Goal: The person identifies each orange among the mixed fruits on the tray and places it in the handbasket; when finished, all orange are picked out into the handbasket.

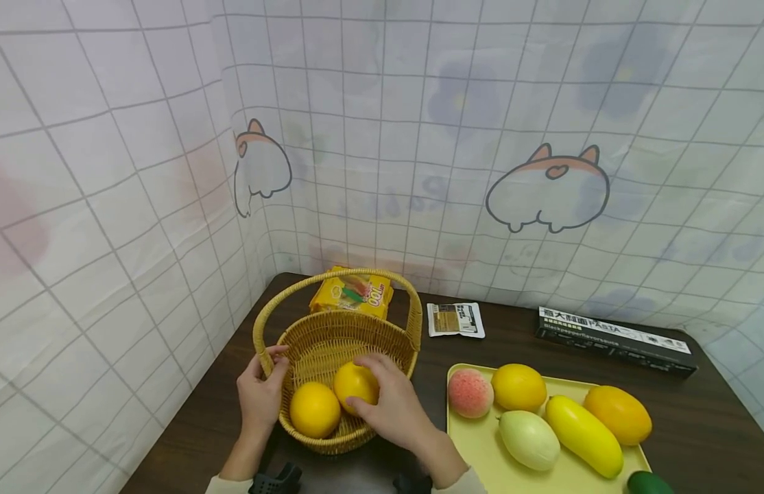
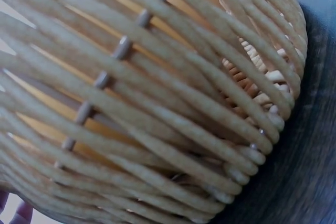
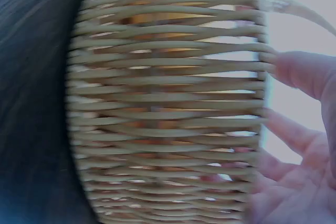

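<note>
Reaches in from the near side with both forearms [image 1: 243,449]; grips with left hand [image 1: 262,391] at left, curves thumb [image 1: 363,409] and fingers [image 1: 378,362] of right hand [image 1: 393,401] farther right.

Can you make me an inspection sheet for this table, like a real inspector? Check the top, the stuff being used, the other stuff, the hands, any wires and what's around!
Surface: dark wood-grain table.
Job's things: wicker basket with two orange fruits inside.
Clutter: yellow packet behind the basket; small flat packet; black pasta box; pale yellow tray with a pink peach and other fruit.
Hands: left hand grips the basket near the handle's base; right hand holds the right-hand orange fruit.
Cables: nothing seen.
Surroundings: pale grid-patterned backdrop with cartoon animal drawings.
</note>
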Demonstrator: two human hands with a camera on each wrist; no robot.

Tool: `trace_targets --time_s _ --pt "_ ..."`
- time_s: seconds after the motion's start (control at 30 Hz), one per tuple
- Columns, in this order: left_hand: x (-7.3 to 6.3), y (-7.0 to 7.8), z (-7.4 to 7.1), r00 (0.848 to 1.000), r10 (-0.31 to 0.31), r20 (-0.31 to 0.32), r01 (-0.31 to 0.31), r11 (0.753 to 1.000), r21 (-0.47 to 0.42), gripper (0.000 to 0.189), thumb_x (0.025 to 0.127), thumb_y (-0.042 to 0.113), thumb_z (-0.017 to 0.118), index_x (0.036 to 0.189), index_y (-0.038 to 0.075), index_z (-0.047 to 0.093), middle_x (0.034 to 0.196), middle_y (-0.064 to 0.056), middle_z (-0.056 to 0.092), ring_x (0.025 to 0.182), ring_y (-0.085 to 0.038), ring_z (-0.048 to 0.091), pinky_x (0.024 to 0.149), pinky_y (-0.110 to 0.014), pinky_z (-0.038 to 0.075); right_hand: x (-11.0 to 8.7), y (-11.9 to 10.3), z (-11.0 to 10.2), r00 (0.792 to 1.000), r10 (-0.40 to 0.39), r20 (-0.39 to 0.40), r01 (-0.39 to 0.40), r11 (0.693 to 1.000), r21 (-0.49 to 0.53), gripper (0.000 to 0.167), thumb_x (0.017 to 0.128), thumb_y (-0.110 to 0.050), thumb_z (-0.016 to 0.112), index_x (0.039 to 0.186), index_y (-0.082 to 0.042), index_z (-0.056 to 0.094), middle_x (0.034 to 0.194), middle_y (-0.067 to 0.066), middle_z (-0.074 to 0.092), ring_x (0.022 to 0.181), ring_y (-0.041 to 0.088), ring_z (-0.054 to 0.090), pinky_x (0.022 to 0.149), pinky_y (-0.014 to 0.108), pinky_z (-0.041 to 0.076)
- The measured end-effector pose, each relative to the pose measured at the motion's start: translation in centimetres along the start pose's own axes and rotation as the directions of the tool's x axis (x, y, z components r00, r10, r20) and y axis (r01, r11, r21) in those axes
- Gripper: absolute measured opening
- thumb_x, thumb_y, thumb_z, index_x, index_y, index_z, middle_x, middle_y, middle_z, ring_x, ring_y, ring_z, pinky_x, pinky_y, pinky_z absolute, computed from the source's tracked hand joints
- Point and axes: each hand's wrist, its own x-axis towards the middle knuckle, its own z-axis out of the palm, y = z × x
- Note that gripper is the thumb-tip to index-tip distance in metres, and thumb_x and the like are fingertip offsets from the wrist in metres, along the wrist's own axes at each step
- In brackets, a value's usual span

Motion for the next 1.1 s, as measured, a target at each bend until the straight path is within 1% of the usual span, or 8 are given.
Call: trace_targets --time_s 0.17,0.3,0.4,0.5,0.67,0.77,0.97,1.1 --pt "0.1 0.3 0.1 1.0 0.003 0.006 -0.003 1.0 -0.001 0.015 0.09 -0.004 0.065 0.103 -0.005 0.07 0.088 -0.02 0.066 0.071 -0.007 0.053 0.059 -0.018 0.041 -0.2 -0.3 -1.8 0.999 -0.015 0.042 0.01 0.994 0.111 0.051 0.086 -0.026 0.075 0.133 -0.013 0.058 0.134 -0.002 0.053 0.122 0.021 0.052 0.096 0.048 0.046" --pt "0.2 0.4 0.2 1.0 0.011 0.005 -0.011 1.0 0.0 0.014 0.089 -0.004 0.064 0.103 -0.005 0.07 0.087 -0.02 0.066 0.072 -0.007 0.053 0.059 -0.018 0.042 -0.3 -0.3 -3.3 0.999 -0.026 0.024 0.022 0.989 0.149 0.045 0.088 -0.026 0.073 0.13 -0.019 0.06 0.133 -0.001 0.055 0.119 0.026 0.054 0.096 0.05 0.047" --pt "0.2 0.5 0.2 1.0 0.01 0.002 -0.01 1.0 0.002 0.014 0.089 -0.004 0.064 0.103 -0.005 0.07 0.086 -0.02 0.065 0.071 -0.007 0.053 0.059 -0.018 0.042 -0.4 -0.1 -4.4 1.0 0.001 0.002 -0.001 0.988 0.156 0.04 0.089 -0.026 0.073 0.127 -0.026 0.061 0.13 -0.004 0.058 0.115 0.022 0.056 0.094 0.046 0.048" --pt "0.2 0.5 0.2 1.0 0.003 0.003 -0.003 1.0 0.005 0.015 0.09 -0.004 0.064 0.103 -0.005 0.07 0.086 -0.019 0.065 0.072 -0.007 0.053 0.059 -0.018 0.042 -0.6 0.2 -5.2 0.999 0.036 -0.022 -0.031 0.984 0.176 0.038 0.089 -0.025 0.073 0.125 -0.028 0.062 0.128 -0.004 0.06 0.111 0.017 0.057 0.094 0.045 0.049" --pt "0.2 0.4 0.1 1.0 -0.007 0.009 0.007 1.0 0.005 0.015 0.089 -0.004 0.064 0.103 -0.004 0.07 0.088 -0.02 0.066 0.074 -0.008 0.054 0.062 -0.018 0.043 -1.0 1.2 -6.7 0.997 0.057 -0.052 -0.044 0.976 0.215 0.037 0.089 -0.022 0.073 0.124 -0.024 0.064 0.127 -0.001 0.061 0.115 0.019 0.057 0.096 0.047 0.047" --pt "0.1 0.4 0.0 1.0 -0.015 0.008 0.015 1.0 0.005 0.015 0.09 -0.004 0.064 0.104 -0.005 0.07 0.089 -0.021 0.066 0.074 -0.008 0.055 0.063 -0.018 0.044 -1.4 1.7 -7.9 0.995 0.073 -0.062 -0.058 0.974 0.219 0.037 0.09 -0.022 0.072 0.126 -0.022 0.063 0.128 0.002 0.06 0.117 0.024 0.057 0.098 0.047 0.046" --pt "0.0 0.3 -0.1 1.0 -0.019 -0.001 0.019 1.0 0.004 0.016 0.09 -0.004 0.064 0.105 -0.007 0.069 0.089 -0.021 0.065 0.071 -0.008 0.053 0.06 -0.019 0.042 -2.2 2.3 -10.8 0.984 0.127 -0.125 -0.093 0.965 0.247 0.038 0.092 -0.024 0.069 0.128 -0.017 0.062 0.13 0.005 0.061 0.114 0.025 0.059 0.094 0.038 0.049" --pt "0.0 0.3 -0.1 1.0 -0.021 0.003 0.021 1.0 -0.006 0.015 0.09 -0.004 0.064 0.104 -0.006 0.069 0.09 -0.023 0.065 0.072 -0.008 0.053 0.061 -0.018 0.042 -2.8 2.9 -12.1 0.975 0.136 -0.174 -0.097 0.972 0.214 0.037 0.093 -0.025 0.068 0.128 -0.015 0.062 0.129 0.005 0.062 0.114 0.022 0.058 0.092 0.033 0.049"
